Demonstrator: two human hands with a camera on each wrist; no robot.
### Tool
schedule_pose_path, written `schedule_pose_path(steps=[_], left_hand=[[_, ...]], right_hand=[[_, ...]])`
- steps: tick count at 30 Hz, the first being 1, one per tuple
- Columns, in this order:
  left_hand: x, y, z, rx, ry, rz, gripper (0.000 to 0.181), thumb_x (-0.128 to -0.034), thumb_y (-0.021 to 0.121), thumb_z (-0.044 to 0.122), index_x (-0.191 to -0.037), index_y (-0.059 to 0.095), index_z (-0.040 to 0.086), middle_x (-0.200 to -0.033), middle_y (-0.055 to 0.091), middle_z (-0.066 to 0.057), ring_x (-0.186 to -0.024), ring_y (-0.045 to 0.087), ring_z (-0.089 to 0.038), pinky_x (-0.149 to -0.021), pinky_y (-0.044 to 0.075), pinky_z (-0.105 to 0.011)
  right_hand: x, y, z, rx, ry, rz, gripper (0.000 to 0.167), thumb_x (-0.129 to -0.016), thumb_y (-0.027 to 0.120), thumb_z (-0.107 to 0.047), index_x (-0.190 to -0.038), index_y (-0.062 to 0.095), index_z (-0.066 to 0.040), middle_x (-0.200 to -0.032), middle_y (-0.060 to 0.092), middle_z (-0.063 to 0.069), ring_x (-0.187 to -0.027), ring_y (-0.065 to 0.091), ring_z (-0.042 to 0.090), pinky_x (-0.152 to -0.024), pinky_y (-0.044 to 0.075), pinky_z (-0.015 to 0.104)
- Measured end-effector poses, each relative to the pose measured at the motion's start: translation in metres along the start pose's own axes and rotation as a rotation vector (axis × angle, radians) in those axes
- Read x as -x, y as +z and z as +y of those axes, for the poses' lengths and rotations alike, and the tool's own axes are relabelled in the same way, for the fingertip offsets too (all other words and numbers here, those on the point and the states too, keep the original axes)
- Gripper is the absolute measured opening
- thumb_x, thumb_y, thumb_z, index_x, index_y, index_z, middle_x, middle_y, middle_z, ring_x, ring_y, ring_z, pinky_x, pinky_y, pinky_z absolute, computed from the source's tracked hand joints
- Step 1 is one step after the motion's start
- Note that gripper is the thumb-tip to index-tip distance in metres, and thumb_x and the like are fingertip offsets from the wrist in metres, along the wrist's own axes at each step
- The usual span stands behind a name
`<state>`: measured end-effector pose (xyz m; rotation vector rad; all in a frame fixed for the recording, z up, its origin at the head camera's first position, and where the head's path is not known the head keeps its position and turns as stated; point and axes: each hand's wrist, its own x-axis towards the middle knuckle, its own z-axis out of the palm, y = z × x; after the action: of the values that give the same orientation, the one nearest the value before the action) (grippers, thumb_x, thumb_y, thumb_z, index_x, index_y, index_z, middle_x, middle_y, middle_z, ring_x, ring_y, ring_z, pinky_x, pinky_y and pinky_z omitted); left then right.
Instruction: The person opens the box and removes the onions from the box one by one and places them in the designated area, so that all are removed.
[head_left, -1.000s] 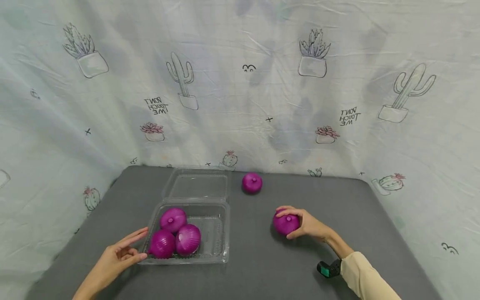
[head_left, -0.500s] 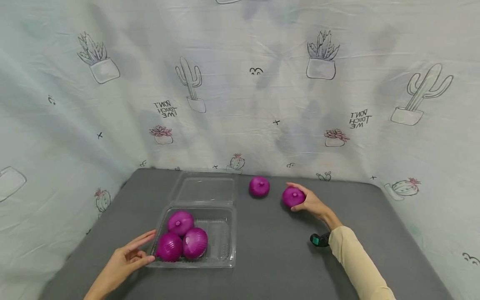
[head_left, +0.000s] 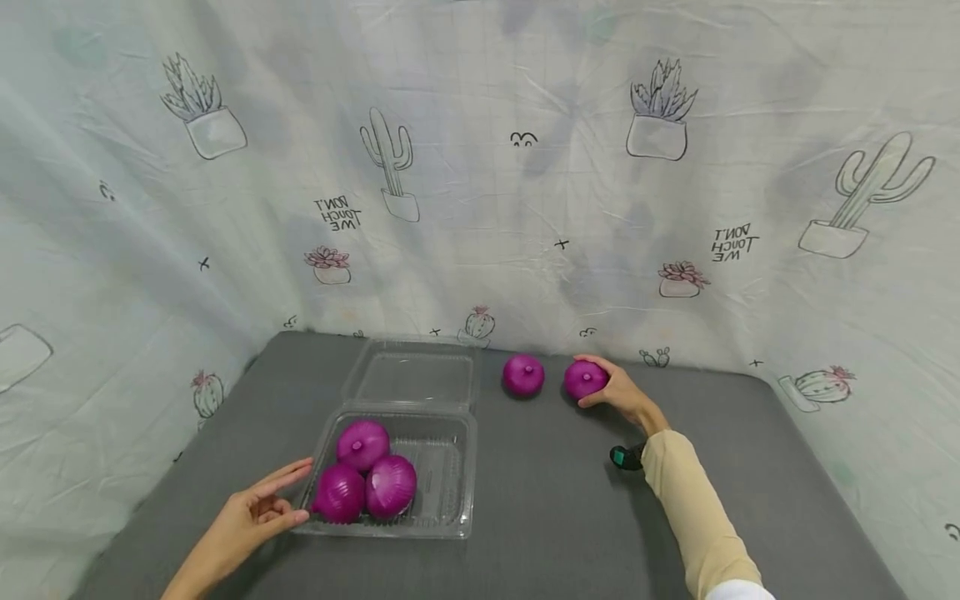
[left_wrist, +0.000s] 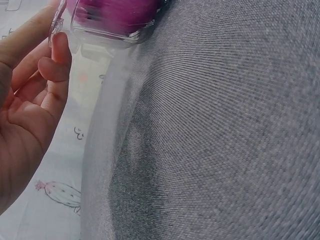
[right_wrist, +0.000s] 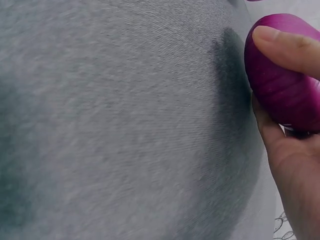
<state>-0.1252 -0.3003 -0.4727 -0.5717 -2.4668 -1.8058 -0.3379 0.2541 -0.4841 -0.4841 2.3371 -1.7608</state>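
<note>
My right hand [head_left: 621,393] grips a purple onion [head_left: 585,380] at the back right of the table, its thumb and fingers round the sides. In the right wrist view the thumb lies across this onion [right_wrist: 280,80]. Another onion [head_left: 522,376] stands just to its left, a small space apart. At the left, three onions [head_left: 364,446] sit in the left half of a clear plastic container [head_left: 468,467], its lid [head_left: 412,379] folded back. My left hand [head_left: 251,521] rests at the container's left edge with thumb and index finger spread; other fingers are bent.
The grey cloth-covered table [head_left: 547,517] ends at a pale curtain [head_left: 480,183] printed with cacti, close behind the two loose onions and the lid. A black wrist device [head_left: 627,457] shows below my right wrist.
My right hand has carried its onion toward the back of the table, beside the other loose onion. My left hand stays at the container. The head view has shifted slightly.
</note>
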Motion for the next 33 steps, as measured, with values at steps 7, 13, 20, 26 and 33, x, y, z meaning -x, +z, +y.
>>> schedule_pose_path(steps=[7,13,20,26,33], left_hand=[[0.000,-0.001,0.001,-0.013,-0.029,-0.003,0.053,-0.0860,0.065,-0.007,-0.136,0.049,-0.006,-0.136,0.049,0.021,-0.068,0.057,-0.008,-0.055,0.046,-0.030],[0.001,-0.002,0.001,-0.042,-0.089,-0.006,0.054,-0.0872,0.066,-0.002,-0.135,0.044,-0.014,-0.132,0.048,0.028,-0.067,0.057,-0.008,-0.056,0.046,-0.032],[0.000,-0.003,0.001,-0.034,-0.054,0.003,0.054,-0.0859,0.066,-0.004,-0.136,0.047,-0.009,-0.135,0.050,0.022,-0.068,0.058,-0.007,-0.056,0.047,-0.032],[-0.001,-0.002,0.002,-0.023,-0.027,0.008,0.052,-0.0846,0.066,-0.007,-0.132,0.047,-0.015,-0.135,0.050,0.022,-0.068,0.057,-0.005,-0.054,0.046,-0.030],[-0.001,-0.001,0.002,-0.035,-0.037,0.015,0.052,-0.0847,0.066,-0.007,-0.131,0.045,-0.017,-0.134,0.050,0.025,-0.066,0.055,-0.004,-0.052,0.044,-0.029]], right_hand=[[-0.014,0.007,-0.004,-0.010,0.069,0.017,0.089,-0.066,0.081,0.011,-0.143,0.040,-0.001,-0.143,0.037,0.022,-0.122,0.043,0.037,-0.094,0.042,0.042],[-0.018,0.011,-0.001,0.026,0.073,0.031,0.091,-0.066,0.083,0.009,-0.145,0.040,-0.004,-0.145,0.035,0.022,-0.125,0.042,0.041,-0.097,0.039,0.049],[-0.020,0.007,-0.003,0.052,0.074,-0.020,0.096,-0.069,0.082,0.006,-0.150,0.031,-0.007,-0.150,0.028,0.022,-0.130,0.035,0.042,-0.101,0.034,0.054],[-0.020,0.003,-0.002,0.040,0.089,-0.061,0.100,-0.071,0.081,0.005,-0.152,0.025,-0.009,-0.151,0.024,0.023,-0.131,0.034,0.041,-0.100,0.036,0.050],[-0.020,0.001,-0.002,0.040,0.081,-0.052,0.096,-0.070,0.081,0.005,-0.150,0.030,-0.007,-0.150,0.026,0.023,-0.130,0.034,0.042,-0.100,0.034,0.051]])
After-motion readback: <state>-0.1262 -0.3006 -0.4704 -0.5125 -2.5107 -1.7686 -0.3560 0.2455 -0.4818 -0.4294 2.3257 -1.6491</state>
